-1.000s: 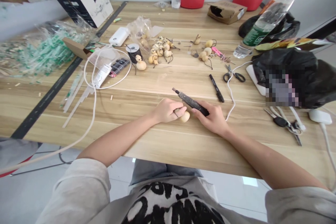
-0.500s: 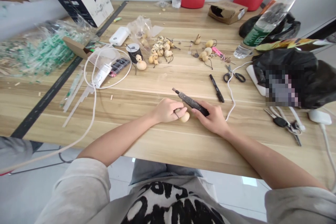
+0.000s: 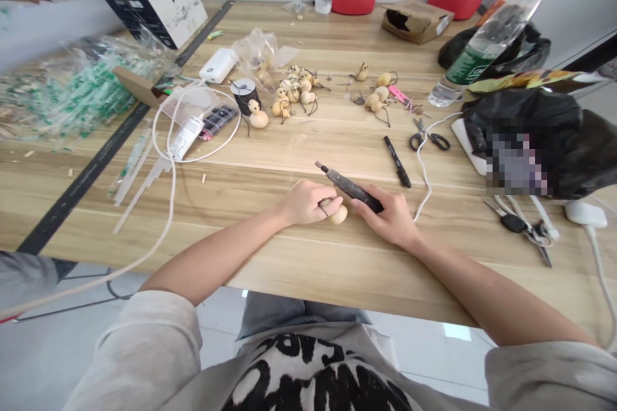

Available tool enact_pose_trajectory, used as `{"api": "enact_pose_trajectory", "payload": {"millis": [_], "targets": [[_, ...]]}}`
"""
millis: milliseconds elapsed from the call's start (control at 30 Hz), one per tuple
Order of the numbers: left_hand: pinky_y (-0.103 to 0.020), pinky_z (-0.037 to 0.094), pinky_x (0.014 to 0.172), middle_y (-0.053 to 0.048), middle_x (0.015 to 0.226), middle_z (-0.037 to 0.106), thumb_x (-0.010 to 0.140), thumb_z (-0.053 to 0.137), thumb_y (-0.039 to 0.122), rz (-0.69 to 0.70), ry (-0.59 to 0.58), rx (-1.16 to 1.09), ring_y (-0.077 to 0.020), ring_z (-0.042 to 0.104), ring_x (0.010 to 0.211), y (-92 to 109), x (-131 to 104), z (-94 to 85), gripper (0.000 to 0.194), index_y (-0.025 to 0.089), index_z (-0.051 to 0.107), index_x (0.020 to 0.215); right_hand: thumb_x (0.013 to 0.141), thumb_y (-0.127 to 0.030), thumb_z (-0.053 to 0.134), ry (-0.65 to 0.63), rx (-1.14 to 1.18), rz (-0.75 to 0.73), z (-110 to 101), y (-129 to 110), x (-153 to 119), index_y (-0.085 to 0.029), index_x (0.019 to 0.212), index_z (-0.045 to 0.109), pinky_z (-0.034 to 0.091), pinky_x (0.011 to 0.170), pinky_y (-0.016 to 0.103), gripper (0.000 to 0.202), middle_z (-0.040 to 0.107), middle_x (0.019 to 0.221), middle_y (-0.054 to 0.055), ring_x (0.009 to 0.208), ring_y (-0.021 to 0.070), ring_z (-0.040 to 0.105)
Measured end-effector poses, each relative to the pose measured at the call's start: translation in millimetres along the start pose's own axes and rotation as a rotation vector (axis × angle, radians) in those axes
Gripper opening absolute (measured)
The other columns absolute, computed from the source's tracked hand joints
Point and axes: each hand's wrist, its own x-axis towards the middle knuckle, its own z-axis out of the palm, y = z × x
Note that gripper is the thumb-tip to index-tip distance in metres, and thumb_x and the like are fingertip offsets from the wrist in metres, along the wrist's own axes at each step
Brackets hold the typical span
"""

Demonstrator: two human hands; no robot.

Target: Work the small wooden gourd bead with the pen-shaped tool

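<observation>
My left hand (image 3: pixel 312 203) is closed around a small tan gourd (image 3: pixel 339 215), near the front of the wooden table. The gourd's rounded end shows past my fingers, and a dark cord loops over them; the rest is hidden. My right hand (image 3: pixel 389 215) grips a dark rotary tool (image 3: pixel 353 190). Its narrow tip (image 3: pixel 319 166) points up and left, beyond the gourd and apart from it. Farther back lies a cluster of small gourds (image 3: pixel 294 90) with dark cords, some with drawn faces. One more gourd (image 3: pixel 258 117) stands by a black thread spool (image 3: pixel 243 95).
A black marker (image 3: pixel 397 162) and scissors (image 3: pixel 429 140) lie to the right, with keys (image 3: pixel 523 226) and a plastic bottle (image 3: pixel 475 54) beyond. On the left are a looped white cable (image 3: pixel 172 205), a compartment case (image 3: pixel 219 121), a white power bank (image 3: pixel 218 65) and green-white plastic packets (image 3: pixel 87 90).
</observation>
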Motion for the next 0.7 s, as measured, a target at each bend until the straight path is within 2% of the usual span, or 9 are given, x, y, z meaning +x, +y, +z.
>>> {"api": "enact_pose_trajectory", "payload": {"millis": [200,400,533,600,700], "targets": [[-0.020,0.030,0.047,0.004,0.047,0.044,0.088,0.046,0.029,0.003,0.005,-0.002,-0.0063,0.039,0.044,-0.6,0.7,0.8,0.036,0.016,0.047,0.054,0.087,-0.036,0.055,-0.001,0.005,0.001,-0.2,0.1,-0.3,-0.018,0.113,0.064,0.050,0.065,0.029,0.033,0.073,0.085,0.004,0.070,0.0192,0.067],[-0.020,0.028,0.046,0.004,0.046,0.041,0.087,0.047,0.031,-0.075,0.012,-0.053,-0.0059,0.036,0.044,1.6,-0.3,-0.3,0.035,0.016,0.049,0.056,0.088,-0.039,0.054,0.001,0.007,-0.001,0.2,1.4,-0.1,-0.019,0.115,0.063,0.050,0.065,0.029,0.035,0.073,0.088,0.005,0.071,0.0191,0.067],[-0.019,0.031,0.047,0.004,0.050,0.042,0.088,0.047,0.033,-0.286,0.169,-0.205,-0.0056,0.039,0.047,0.7,1.6,-1.7,0.033,0.016,0.050,0.060,0.088,-0.042,0.053,0.025,0.009,0.008,-0.4,2.5,0.3,-0.018,0.115,0.064,0.049,0.063,0.029,0.037,0.072,0.081,0.004,0.067,0.0189,0.065],[-0.018,0.031,0.044,0.004,0.050,0.044,0.088,0.048,0.036,-0.472,0.284,-0.344,-0.0055,0.042,0.046,-2.4,5.2,-1.4,0.032,0.016,0.050,0.063,0.088,-0.042,0.053,0.054,0.013,0.004,-0.6,3.6,0.4,-0.018,0.113,0.065,0.050,0.064,0.030,0.036,0.072,0.083,0.005,0.070,0.0194,0.065],[-0.017,0.026,0.034,0.007,0.044,0.042,0.087,0.048,0.038,-0.759,0.373,-0.618,-0.0047,0.038,0.034,-9.1,12.3,-0.2,0.027,0.018,0.045,0.069,0.088,-0.040,0.053,0.094,0.038,0.005,-0.1,5.2,0.5,-0.016,0.113,0.065,0.052,0.069,0.031,0.036,0.073,0.093,0.007,0.079,0.0217,0.066]]}}
